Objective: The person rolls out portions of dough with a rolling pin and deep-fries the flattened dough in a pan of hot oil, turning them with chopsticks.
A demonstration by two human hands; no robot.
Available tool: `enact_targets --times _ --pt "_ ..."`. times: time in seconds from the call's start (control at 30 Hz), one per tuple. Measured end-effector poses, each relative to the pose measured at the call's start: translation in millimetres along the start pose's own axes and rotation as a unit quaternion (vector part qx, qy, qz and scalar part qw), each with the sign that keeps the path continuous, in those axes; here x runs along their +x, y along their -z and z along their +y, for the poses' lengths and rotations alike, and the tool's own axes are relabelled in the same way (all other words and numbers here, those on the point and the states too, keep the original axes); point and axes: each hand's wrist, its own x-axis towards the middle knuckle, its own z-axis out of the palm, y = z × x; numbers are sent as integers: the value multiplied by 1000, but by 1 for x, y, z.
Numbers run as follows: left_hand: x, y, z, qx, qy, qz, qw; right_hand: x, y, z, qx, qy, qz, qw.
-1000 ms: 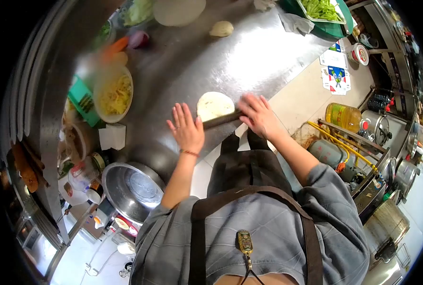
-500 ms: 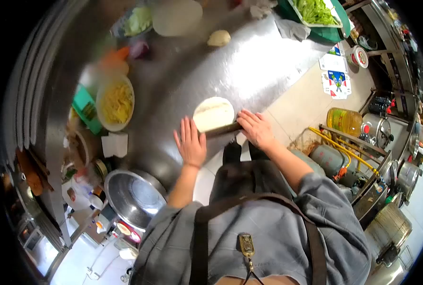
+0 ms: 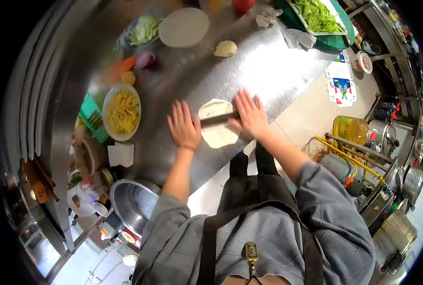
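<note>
My left hand lies palm down at the left end of a dark, slim, cylindrical rolling pin, its straight fingers slightly spread. On the shiny grey metal table, the pin now crosses the middle of a flat, pale, roundish sheet of dough, no longer its near edge, so the pressing seems to have shifted inward. My right hand covers the other end, fingers extended, thumb apart.
</note>
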Motion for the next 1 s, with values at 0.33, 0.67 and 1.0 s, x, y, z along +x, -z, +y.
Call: enact_targets --times 0.33,0.67,1.0 --pt "-29 23 30 -69 -152 -94 982 -122 -1 -45 77 -110 102 986" --pt "91 1 55 -74 -326 -164 928 -93 12 -42 156 -184 -25 970" --pt "13 41 -14 -29 -292 -152 944 -127 -3 -72 291 -80 -111 947"
